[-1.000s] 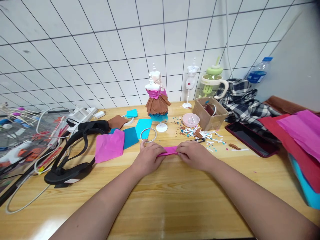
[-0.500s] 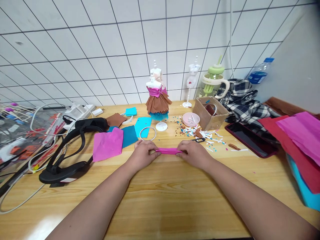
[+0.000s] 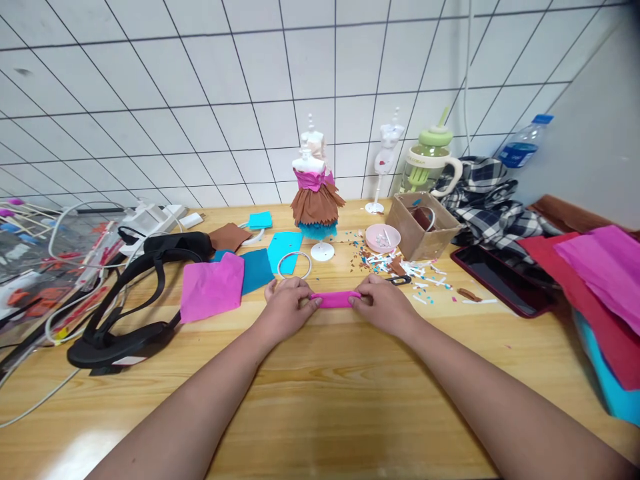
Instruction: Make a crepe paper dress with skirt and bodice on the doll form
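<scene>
You have a pink paper strip (image 3: 335, 300) stretched flat between your two hands. It is near the middle of the table (image 3: 320, 400), on the near side of the little dressed figure. I cannot tell if it touches the wood.

Your left hand (image 3: 286, 310) is pinched closed on one end, thumb against fingers. Your right hand (image 3: 385, 303) is pinched closed on the other end the same way.

The strip looks folded long and thin, so that much seems done. It is not fixed to anything, and its ends are not joined.

The front dress form (image 3: 307, 165) looks the most finished. It has a pink top (image 3: 311, 180), a brown skirt (image 3: 316, 205) with a jagged hem, and blue frill (image 3: 317, 231) below. Another form stands partly behind it, so I cannot see all it wears. The white dress form (image 3: 389, 140) to its right, near the back edge, has no skirt on.

Some paper is not made up. A pink square (image 3: 213, 290) lies toward the left edge, partly over a dark blue piece (image 3: 257, 272). Big red (image 3: 595, 287) and pink sheets (image 3: 607, 263) lie by the right edge. Cut scraps (image 3: 425, 270) are spread beside the pink dish (image 3: 383, 239), so some cutting looks done.
</scene>
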Motion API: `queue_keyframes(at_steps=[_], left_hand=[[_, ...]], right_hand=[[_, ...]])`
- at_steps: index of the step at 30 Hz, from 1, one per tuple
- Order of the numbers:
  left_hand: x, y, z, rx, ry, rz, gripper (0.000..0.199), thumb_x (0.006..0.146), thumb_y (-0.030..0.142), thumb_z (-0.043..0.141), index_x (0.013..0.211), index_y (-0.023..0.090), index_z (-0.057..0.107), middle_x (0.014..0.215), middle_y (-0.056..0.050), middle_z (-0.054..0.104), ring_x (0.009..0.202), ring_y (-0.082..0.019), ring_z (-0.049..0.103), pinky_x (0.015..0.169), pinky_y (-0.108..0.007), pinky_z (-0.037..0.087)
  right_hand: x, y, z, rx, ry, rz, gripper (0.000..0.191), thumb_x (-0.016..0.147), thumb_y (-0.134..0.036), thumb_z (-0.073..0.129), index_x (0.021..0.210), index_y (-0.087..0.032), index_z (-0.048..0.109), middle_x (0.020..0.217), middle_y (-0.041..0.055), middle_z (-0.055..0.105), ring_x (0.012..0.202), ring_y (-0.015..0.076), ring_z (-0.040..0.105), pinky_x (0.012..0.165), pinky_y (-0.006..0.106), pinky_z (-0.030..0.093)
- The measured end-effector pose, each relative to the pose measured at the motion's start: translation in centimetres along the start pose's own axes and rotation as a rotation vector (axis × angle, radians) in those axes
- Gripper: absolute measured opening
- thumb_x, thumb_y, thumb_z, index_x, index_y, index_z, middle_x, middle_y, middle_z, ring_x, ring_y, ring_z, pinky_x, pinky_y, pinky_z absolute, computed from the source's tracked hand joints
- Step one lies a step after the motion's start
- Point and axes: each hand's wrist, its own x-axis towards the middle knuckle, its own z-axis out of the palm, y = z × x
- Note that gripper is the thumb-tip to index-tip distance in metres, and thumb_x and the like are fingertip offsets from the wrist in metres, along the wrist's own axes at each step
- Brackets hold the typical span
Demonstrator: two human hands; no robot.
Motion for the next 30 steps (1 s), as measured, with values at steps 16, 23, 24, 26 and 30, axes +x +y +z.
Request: queue_keyframes(at_steps=[16,23,24,26,30], left_hand=[[-0.3,-0.6,0.7,0.074,0.04,0.04,0.018,0.082,0.04,0.061,0.083,0.023,0.065,0.104,-0.004,0.061,0.109,-0.026,0.054,0.108,-0.056,0.019],[-0.3,-0.2,0.3,0.131,0.044,0.043,0.022,0.085,0.038,0.058,0.102,0.024,0.062,0.113,-0.006,0.061,0.115,-0.028,0.053,0.11,-0.058,0.02],[-0.5,0.3,0.1,0.158,0.062,0.068,0.031,0.086,0.037,0.056,0.114,0.024,0.059,0.12,-0.008,0.06,0.119,-0.029,0.05,0.112,-0.057,0.019],[-0.9,1.6,0.1,0.219,0.088,0.171,0.052,0.089,0.034,0.052,0.138,0.019,0.042,0.137,-0.013,0.052,0.132,-0.029,0.041,0.116,-0.053,0.016],[-2.5,3.7,1.1,0.325,-0.043,0.405,0.067,0.093,0.04,0.043,0.151,0.013,0.022,0.159,-0.015,0.022,0.148,-0.029,0.017,0.119,-0.045,0.013]], right_hand=[[0.0,-0.4,0.0,-0.082,-0.007,0.054,0.039,0.091,-0.052,0.049,0.073,-0.023,0.066,0.08,0.0005,0.065,0.073,0.0144,0.059,0.059,0.026,0.032],[0.6,-0.7,0.3,-0.193,-0.031,0.1,0.034,0.091,-0.049,0.05,0.075,-0.024,0.066,0.084,0.0023,0.067,0.077,0.0168,0.06,0.058,0.027,0.031],[0.7,-0.7,0.4,-0.2,-0.039,0.1,0.034,0.091,-0.05,0.05,0.076,-0.024,0.066,0.085,0.0027,0.067,0.078,0.0172,0.06,0.058,0.027,0.031],[0.7,-0.8,0.3,-0.21,-0.047,0.09,0.035,0.091,-0.051,0.05,0.078,-0.024,0.067,0.087,0.0033,0.068,0.08,0.0179,0.061,0.059,0.027,0.032],[0.6,-0.9,0.2,-0.236,-0.036,0.084,0.035,0.092,-0.05,0.048,0.081,-0.025,0.068,0.089,0.0037,0.068,0.082,0.0188,0.063,0.06,0.028,0.035]])
